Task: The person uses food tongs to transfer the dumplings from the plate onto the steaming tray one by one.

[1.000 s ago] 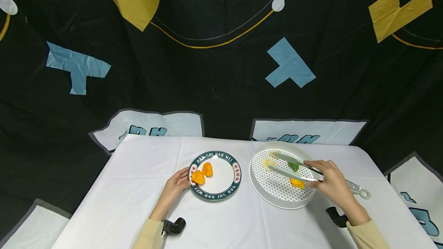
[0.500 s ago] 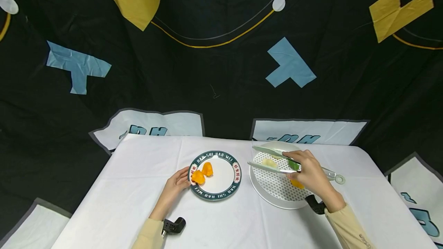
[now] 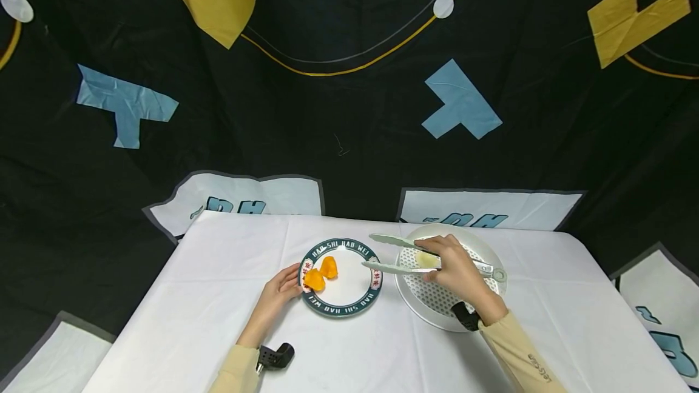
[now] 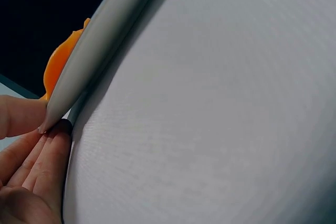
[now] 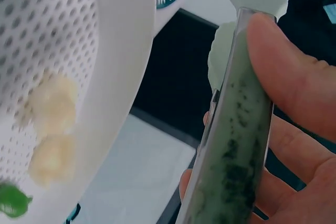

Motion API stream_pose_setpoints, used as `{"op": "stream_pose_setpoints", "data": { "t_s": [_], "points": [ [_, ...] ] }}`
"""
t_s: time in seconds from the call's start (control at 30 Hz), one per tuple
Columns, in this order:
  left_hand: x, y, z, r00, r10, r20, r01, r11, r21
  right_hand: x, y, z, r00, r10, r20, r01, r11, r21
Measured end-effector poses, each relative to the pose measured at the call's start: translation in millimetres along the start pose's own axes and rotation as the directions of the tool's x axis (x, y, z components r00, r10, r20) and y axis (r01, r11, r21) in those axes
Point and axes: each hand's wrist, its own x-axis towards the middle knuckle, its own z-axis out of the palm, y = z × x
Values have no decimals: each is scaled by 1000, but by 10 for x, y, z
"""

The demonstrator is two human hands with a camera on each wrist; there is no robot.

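Observation:
My left hand (image 3: 281, 293) pinches the left rim of a white plate with a green lettered border (image 3: 343, 310), thumb above and fingers beneath in the left wrist view. Two glossy orange pieces (image 3: 329, 267), perhaps bell pepper, lie on the plate's left half. My right hand (image 3: 450, 265) holds pale green-tipped metal tongs (image 5: 231, 145). Their arms are spread, with tips (image 3: 377, 267) near the plate's right rim and nothing visible between them. Below that hand is a white perforated steamer tray (image 3: 431, 296); pale yellowish pieces (image 5: 52, 158) and a green piece (image 5: 14, 200) lie in it.
A white cloth covers the table (image 3: 349, 356). Behind it hangs a black curtain (image 3: 355, 138) with blue and gold shapes. The plate and the tray stand close together, a narrow strip of cloth between them.
My right hand has carried the tongs leftward from over the steamer tray, so their tips now reach the plate's right rim. My left hand and the plate have stayed in place.

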Motion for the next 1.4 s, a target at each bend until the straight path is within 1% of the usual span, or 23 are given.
{"op": "stream_pose_setpoints", "data": {
  "t_s": [0.2,0.3,0.43,0.6,0.77,0.97,1.1,1.23,1.33,1.4],
  "points": [
    [4,3,1,1000,2,3,-2,1000,7,87,-90,217,999,-11,35,11,1000,-4],
    [8,4,4,1000,-5,-3,5,1000,18,133,-158,321,997,-3,80,3,1000,-10],
    [12,-8,4,1000,3,-5,-3,1000,19,195,-231,443,989,-12,146,14,1000,-11],
    [12,-17,0,1000,-1,-3,1,1000,3,271,-275,573,982,-29,188,32,999,-14],
    [15,-9,-4,1000,-11,-1,11,1000,12,353,-309,629,978,-13,208,16,1000,-13],
    [13,-2,1,1000,0,2,0,1000,5,420,-319,666,972,6,234,-1,1000,-22],
    [13,-9,0,1000,-11,1,11,1000,-1,463,-323,693,967,13,255,-6,1000,-29],
    [17,-20,-4,1000,-4,4,4,1000,2,501,-312,714,962,21,271,-11,999,-38],
    [20,-24,-7,1000,10,6,-10,1000,0,511,-294,725,964,3,267,3,1000,-22],
    [22,-22,-5,1000,10,6,-10,1000,-16,508,-279,731,965,-16,261,19,1000,-9]
  ]
}}
